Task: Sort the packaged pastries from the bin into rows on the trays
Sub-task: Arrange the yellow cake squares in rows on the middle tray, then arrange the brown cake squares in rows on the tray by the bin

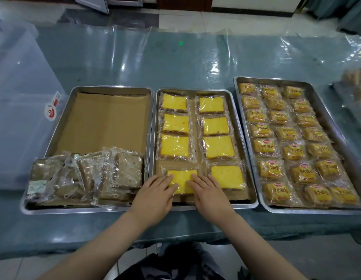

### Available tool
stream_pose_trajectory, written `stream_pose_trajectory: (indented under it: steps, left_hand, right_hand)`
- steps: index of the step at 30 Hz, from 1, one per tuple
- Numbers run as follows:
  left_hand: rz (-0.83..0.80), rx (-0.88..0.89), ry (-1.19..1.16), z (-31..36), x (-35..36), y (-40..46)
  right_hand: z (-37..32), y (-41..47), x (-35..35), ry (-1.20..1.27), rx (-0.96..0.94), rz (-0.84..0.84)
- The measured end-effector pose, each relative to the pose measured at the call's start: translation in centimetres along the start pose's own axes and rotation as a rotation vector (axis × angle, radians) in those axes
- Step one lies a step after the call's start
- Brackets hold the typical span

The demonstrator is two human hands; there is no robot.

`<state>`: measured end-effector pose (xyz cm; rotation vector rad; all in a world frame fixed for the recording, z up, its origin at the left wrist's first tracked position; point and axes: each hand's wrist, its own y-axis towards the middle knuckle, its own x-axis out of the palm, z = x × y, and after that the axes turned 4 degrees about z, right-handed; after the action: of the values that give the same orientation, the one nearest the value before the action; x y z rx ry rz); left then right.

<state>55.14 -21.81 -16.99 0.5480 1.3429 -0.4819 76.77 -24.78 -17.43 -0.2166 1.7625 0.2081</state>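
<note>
Three metal trays sit side by side. The middle tray (248,172) holds yellow cake slices in clear wrap, laid in two columns. Both hands rest flat on the nearest slice of its left column (182,178): my left hand (155,197) on its left part, my right hand (208,196) on its right part, fingers spread. The left tray (64,116) is lined with brown paper and carries a loose pile of brown wrapped pastries (90,176) at its near end. The right tray (325,110) is filled with rows of small yellow-labelled bread packs (291,134).
A clear plastic bin (19,102) with a red sticker stands at the left. More packaged goods (357,91) lie at the far right edge. The table wears a wrinkled clear plastic sheet (175,61). The table's near edge lies just below the trays.
</note>
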Motion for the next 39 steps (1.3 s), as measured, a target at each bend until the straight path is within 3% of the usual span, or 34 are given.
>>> stream_pose_trajectory:
  steps: [7,16,24,32,39]
  left_hand:
    - [-0.030,-0.121,0.049,0.2,0.3,0.6]
    - [-0.040,-0.164,-0.075,-0.4,-0.5,1.0]
    - [0.068,-0.288,-0.248,-2.1,-2.2,0.4]
    - [0.142,-0.316,-0.279,-9.2,-4.9,-1.8]
    - [0.096,-0.394,-0.318,-17.4,-6.6,-6.1]
  right_hand:
    - [-0.6,1.6,-1.0,0.083,-0.015,-0.124]
    - [0.3,1.8,-1.8,0.172,-0.023,-0.069]
    - [-1.3,3.3,-2.3,0.350,0.011,-0.036]
    - [-7.4,8.0,-1.8,0.428,-0.040,0.005]
    - [-15.8,10.2,-0.3,0.597,0.149,-0.030]
